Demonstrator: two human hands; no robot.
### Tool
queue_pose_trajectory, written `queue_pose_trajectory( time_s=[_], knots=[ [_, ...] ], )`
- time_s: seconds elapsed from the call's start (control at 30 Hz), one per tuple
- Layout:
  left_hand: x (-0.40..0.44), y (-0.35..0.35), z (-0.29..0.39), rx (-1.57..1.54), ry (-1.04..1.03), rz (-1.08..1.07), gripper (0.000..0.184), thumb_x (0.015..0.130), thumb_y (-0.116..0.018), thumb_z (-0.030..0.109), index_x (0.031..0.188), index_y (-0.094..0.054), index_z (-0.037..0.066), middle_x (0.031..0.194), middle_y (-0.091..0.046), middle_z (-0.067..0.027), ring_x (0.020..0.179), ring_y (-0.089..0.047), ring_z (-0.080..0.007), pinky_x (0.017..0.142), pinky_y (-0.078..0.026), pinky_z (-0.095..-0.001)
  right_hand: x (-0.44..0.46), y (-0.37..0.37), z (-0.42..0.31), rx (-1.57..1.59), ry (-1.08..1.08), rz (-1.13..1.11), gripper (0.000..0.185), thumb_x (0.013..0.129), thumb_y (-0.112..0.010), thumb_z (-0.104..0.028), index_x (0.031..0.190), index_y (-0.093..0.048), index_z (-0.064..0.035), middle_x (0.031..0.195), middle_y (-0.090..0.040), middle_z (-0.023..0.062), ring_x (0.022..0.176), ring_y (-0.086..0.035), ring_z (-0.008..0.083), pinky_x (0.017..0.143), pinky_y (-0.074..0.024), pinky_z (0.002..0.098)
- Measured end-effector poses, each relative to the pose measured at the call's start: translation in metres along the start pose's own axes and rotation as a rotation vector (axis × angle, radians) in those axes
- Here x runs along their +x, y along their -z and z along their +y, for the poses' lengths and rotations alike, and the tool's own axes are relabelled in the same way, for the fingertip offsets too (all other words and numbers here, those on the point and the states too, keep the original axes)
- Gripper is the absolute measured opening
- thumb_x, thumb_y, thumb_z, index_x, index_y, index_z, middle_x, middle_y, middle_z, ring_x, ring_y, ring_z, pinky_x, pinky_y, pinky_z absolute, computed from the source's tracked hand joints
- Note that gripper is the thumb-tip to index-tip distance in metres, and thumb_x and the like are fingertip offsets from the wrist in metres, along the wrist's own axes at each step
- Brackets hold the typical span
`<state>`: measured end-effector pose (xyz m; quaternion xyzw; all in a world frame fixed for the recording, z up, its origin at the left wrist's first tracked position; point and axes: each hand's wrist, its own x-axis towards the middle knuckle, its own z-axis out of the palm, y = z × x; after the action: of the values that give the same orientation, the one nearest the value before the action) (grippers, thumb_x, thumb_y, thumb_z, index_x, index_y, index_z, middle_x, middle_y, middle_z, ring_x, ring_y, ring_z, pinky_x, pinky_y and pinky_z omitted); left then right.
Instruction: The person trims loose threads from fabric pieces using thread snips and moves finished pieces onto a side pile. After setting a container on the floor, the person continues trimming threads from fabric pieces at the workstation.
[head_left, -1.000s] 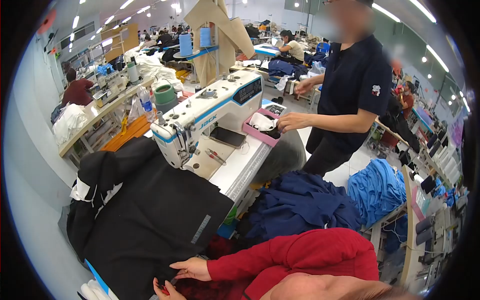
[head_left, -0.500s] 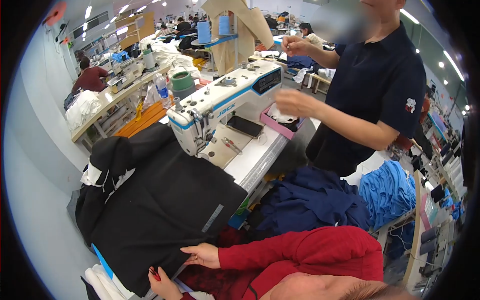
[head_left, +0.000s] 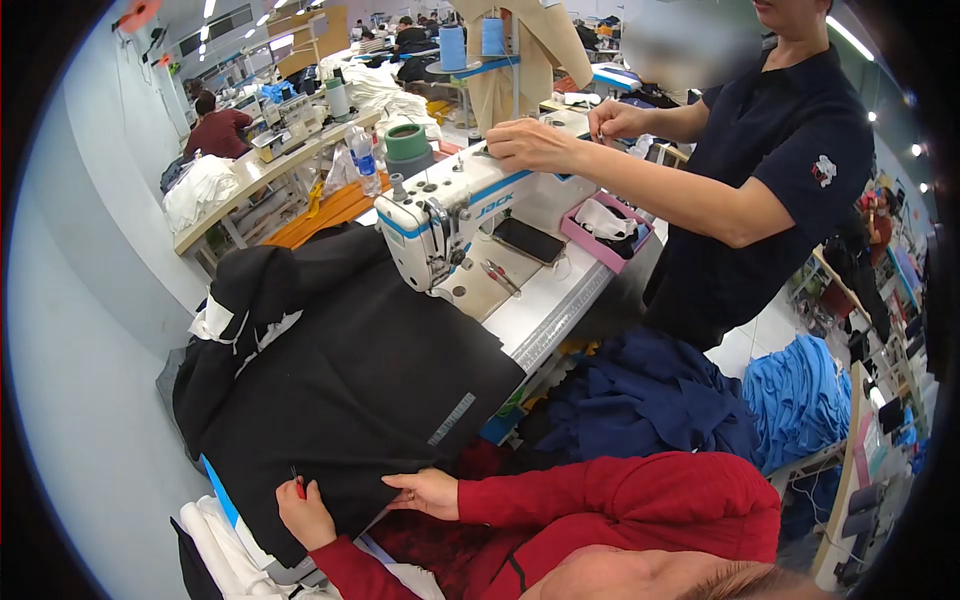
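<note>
Black cloth (head_left: pixel 340 380) spreads beside the sewing machine (head_left: pixel 410 245); the right hand (head_left: pixel 430 493) pinches its near edge, the left hand (head_left: pixel 306 516) is closed around small red snips (head_left: pixel 300 489). Edge handling seems underway; the next move calls for steady tension.

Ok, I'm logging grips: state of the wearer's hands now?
Left hand: closed, holding a small red tool.
Right hand: closed, pinching the black fabric edge.

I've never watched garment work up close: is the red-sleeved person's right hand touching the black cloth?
Touching. The head view shows the right hand at the edge of the black cloth, its fingertips against the fabric with no gap.
</note>
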<state>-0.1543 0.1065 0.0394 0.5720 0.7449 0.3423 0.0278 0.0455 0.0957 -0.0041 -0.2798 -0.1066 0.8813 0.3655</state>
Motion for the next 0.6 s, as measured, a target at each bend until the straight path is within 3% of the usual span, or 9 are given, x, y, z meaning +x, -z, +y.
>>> queue_pose_trajectory(
  time_s=[0.13, 0.33, 0.43, 0.5, 0.6],
  knots=[
    [0.015, -0.002, -0.005, 0.036, -0.007, -0.047, 0.012, 0.073, -0.064, 0.006, 0.076, -0.057, -0.003, 0.082, -0.055, -0.0148, 0.073, -0.056, -0.0318, 0.068, -0.044, -0.0396, -0.003, -0.002, -0.003, -0.002, -0.019, 0.016, 0.032, 0.088, -0.057, -0.019, 0.113, -0.053, 0.0004, 0.111, -0.059, 0.0067, 0.098, -0.057, 0.0165, 0.092, -0.044, 0.0316],
    [0.027, 0.009, 0.005, -0.103, -0.026, -0.031, 0.011, 0.073, -0.064, 0.006, 0.075, -0.057, -0.002, 0.078, -0.055, -0.0148, 0.073, -0.056, -0.0328, 0.066, -0.044, -0.0398, 0.001, 0.001, 0.0, 0.023, -0.02, 0.041, 0.032, 0.088, -0.057, -0.02, 0.112, -0.053, 0.0022, 0.108, -0.059, 0.0091, 0.098, -0.057, 0.0185, 0.091, -0.0453, 0.0329],
    [0.033, 0.003, 0.004, -0.088, -0.099, 0.047, 0.011, 0.074, -0.064, 0.007, 0.075, -0.058, -0.001, 0.079, -0.055, -0.015, 0.074, -0.056, -0.0336, 0.066, -0.044, -0.0403, 0.003, 0.0, 0.003, 0.023, -0.019, 0.099, 0.035, 0.088, -0.058, -0.021, 0.111, -0.052, 0.004, 0.107, -0.059, 0.0113, 0.097, -0.058, 0.0203, 0.09, -0.0457, 0.0341],
    [0.029, -0.007, -0.007, 0.027, -0.137, -0.032, 0.01, 0.076, -0.063, 0.009, 0.077, -0.058, 0.001, 0.082, -0.056, -0.0147, 0.076, -0.057, -0.0334, 0.068, -0.045, -0.0407, -0.001, -0.003, 0.002, -0.006, -0.019, 0.094, 0.04, 0.086, -0.06, -0.024, 0.112, -0.052, 0.0049, 0.11, -0.058, 0.0115, 0.094, -0.058, 0.0209, 0.088, -0.0457, 0.0344],
    [0.007, 0.007, 0.017, -0.029, -0.089, 0.137, 0.013, 0.079, -0.062, 0.011, 0.085, -0.061, 0.0, 0.089, -0.058, -0.0145, 0.081, -0.057, -0.0322, 0.071, -0.046, -0.0386, -0.003, -0.004, -0.002, 0.021, 0.025, -0.036, 0.035, 0.087, -0.057, -0.021, 0.112, -0.052, 0.0035, 0.11, -0.059, 0.0117, 0.095, -0.058, 0.0223, 0.089, -0.0442, 0.0356]
  ],
)
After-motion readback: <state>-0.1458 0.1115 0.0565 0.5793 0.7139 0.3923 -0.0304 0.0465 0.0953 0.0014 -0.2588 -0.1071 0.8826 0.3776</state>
